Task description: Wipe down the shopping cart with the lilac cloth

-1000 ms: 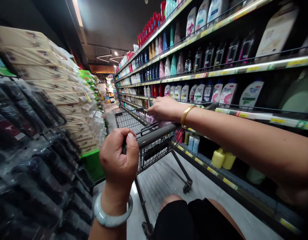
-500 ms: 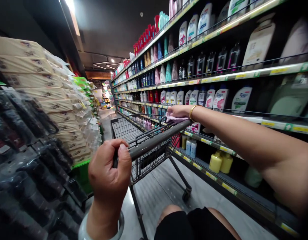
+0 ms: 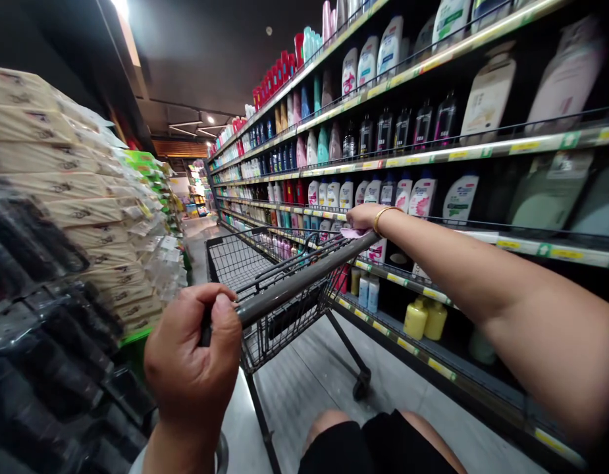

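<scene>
A black wire shopping cart [image 3: 245, 263] stands in the aisle ahead of me. My left hand [image 3: 193, 365] is closed round the left end of its grey handle bar [image 3: 294, 283]. At the bar's right end my right hand [image 3: 366, 216], with a gold bangle on the wrist, presses a pink cloth [image 3: 351, 232] against the bar. The fingers of that hand are curled over the cloth.
Long shelves [image 3: 432, 155] of shampoo and detergent bottles run along the right. On the left stand stacked beige packs [image 3: 62, 191] and dark wrapped goods [image 3: 47, 342]. Yellow bottles [image 3: 425, 319] sit on the lowest right shelf. The grey floor [image 3: 314, 375] continues down the aisle. My dark shorts [image 3: 378, 447] show below.
My right hand has slid with the pink cloth along the handle bar to its right end. The left hand keeps its grip and the view has shifted to the right.
</scene>
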Demonstrator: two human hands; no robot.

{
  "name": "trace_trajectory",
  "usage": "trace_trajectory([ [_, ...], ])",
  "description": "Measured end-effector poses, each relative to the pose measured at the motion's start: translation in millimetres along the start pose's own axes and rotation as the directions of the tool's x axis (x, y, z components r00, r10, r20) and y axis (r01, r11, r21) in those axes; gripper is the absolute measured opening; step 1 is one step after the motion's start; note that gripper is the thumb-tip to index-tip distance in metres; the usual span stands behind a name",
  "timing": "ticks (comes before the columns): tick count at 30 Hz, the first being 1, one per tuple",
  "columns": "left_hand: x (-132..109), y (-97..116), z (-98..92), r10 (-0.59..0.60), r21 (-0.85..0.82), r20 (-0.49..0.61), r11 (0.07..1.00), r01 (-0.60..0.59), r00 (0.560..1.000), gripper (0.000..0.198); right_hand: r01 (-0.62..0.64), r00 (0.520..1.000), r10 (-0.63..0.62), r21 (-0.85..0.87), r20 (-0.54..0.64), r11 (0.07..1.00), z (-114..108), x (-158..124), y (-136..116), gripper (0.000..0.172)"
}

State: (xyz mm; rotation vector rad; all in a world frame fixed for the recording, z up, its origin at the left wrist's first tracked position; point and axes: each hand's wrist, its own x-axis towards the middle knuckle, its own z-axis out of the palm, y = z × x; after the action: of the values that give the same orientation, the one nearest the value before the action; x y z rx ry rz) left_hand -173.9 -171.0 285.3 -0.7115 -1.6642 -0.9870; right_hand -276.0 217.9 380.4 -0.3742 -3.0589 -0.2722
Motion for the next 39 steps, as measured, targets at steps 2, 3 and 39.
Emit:
trace_trajectory([
  [2,0,0,-0.7,-0.003,0.001,-0.006,1.0,0.003,1.0,0.011,-0.038,0.999,0.037,-0.054,-0.02,0.998,-3,-2,-5,0.037],
  [3,0,0,-1.0,-0.011,0.003,-0.012,1.0,0.011,1.0,0.011,-0.029,0.999,0.028,-0.046,-0.022,0.999,-5,-4,-9,0.037],
  [39,0,15,13.8,-0.019,-0.034,-0.189,0.999,0.013,0.982,0.015,0.674,0.351,0.71,0.691,-0.611,0.262,155,-87,-235,0.034],
])
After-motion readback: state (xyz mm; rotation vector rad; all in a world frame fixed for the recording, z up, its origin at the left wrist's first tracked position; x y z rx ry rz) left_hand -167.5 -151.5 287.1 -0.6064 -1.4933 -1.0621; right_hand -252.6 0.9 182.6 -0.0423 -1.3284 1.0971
